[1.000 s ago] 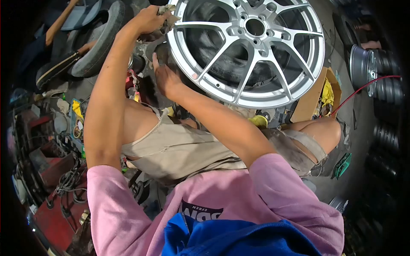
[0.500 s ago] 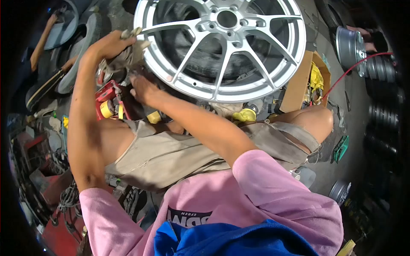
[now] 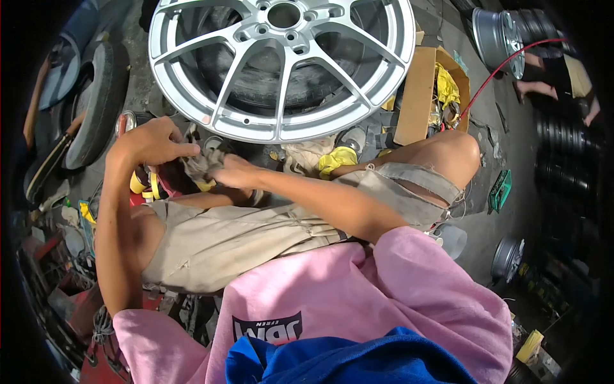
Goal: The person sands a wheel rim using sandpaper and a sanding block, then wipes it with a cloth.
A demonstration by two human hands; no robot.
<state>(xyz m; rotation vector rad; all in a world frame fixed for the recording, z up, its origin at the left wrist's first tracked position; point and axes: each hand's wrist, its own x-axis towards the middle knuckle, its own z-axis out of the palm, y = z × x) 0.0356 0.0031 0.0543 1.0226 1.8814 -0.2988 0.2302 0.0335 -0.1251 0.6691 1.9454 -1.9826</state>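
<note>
A dirty grey rag [image 3: 204,164] is bunched between my two hands, over my lap just below the wheel. My left hand [image 3: 152,142] has its fingers curled, with the thumb against the rag's upper left side. On the other side, my right hand [image 3: 235,173] grips the cloth with closed fingers. Above both hands, apart from them, a silver multi-spoke alloy wheel rim [image 3: 285,83] lies face up. A dark tyre [image 3: 313,91] shows underneath through the spokes.
Right of the wheel stands an open cardboard box [image 3: 414,96] holding yellow material. A red hose [image 3: 492,75] runs past it towards another rim [image 3: 489,38]. Tyres [image 3: 96,105] and another person's arm are at the left. A green tray [image 3: 501,191] lies beyond my knee.
My left hand has come down from the wheel's edge with the rag. My right hand has moved to meet it at the cloth. The view has shifted, so the wheel appears further left.
</note>
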